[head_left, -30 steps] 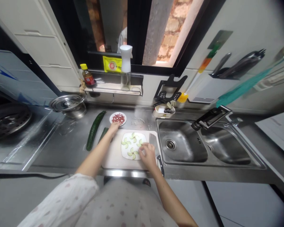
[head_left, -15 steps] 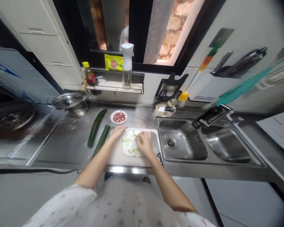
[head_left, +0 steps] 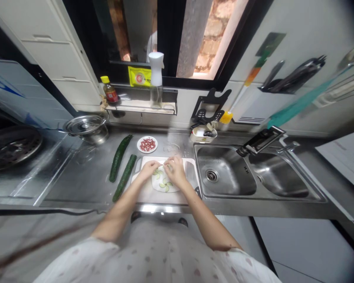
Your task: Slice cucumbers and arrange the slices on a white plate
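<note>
A white plate [head_left: 156, 186] lies on the white cutting board [head_left: 144, 196], with thin pale-green cucumber slices [head_left: 165, 184] laid out in pinwheel shapes. My left hand [head_left: 150, 169] is over the plate's upper left edge, fingertips drawn together; whatever is between them is too small to make out. My right hand [head_left: 176, 171] bends over the upper right of the plate, its fingers closed on what looks like cucumber slices. Both sets of fingertips nearly meet and hide the plate's upper part. A knife [head_left: 191, 173] lies along the board's right side.
Two cucumbers, one long [head_left: 119, 157] and one cut at an end [head_left: 125, 177], lie left of the board. Behind it stands a small plate [head_left: 139, 148] of chopped red pieces. A double sink [head_left: 227, 173] is on the right, a lidded steel pot [head_left: 90, 129] at left.
My left hand has moved right, from the board's upper left corner onto the plate's edge. My right hand has shifted slightly up and left, closer to the left. The view has shifted a little.
</note>
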A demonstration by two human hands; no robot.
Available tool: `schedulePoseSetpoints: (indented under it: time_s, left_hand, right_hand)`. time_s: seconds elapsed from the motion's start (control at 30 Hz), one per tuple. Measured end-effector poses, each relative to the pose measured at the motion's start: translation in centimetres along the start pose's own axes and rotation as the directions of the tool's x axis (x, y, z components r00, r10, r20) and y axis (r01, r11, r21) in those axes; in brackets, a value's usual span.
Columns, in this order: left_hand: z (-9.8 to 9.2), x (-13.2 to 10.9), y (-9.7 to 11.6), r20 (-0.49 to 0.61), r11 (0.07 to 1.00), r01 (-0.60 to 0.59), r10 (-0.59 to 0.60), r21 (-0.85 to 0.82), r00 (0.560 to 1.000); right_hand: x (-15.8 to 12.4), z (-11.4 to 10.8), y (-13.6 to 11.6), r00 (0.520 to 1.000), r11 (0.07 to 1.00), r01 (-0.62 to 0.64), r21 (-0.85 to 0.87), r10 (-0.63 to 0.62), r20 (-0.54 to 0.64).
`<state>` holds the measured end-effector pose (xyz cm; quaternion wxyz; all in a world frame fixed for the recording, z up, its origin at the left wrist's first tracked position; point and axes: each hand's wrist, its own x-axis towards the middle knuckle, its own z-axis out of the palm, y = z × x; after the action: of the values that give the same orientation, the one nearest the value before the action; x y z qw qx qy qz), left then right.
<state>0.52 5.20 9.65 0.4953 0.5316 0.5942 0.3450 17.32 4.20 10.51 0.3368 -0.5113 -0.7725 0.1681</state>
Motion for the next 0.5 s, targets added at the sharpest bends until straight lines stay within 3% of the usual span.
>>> schedulePoseSetpoints:
  time_s: [0.37,0.5]
  left_hand:
    - [0.03,-0.77,-0.03,0.029,0.998,-0.054,0.055,-0.044,0.998]
    - [0.10,-0.98,-0.09,0.020,0.999,-0.024,0.025,-0.046,0.999]
  right_hand:
    - [-0.13,0.08,-0.44,0.999,1.000,0.026,-0.011,-0.025,0.034]
    - [-0.19,0.10,-0.56,0.999,0.999,0.036,-0.012,-0.035,0.036]
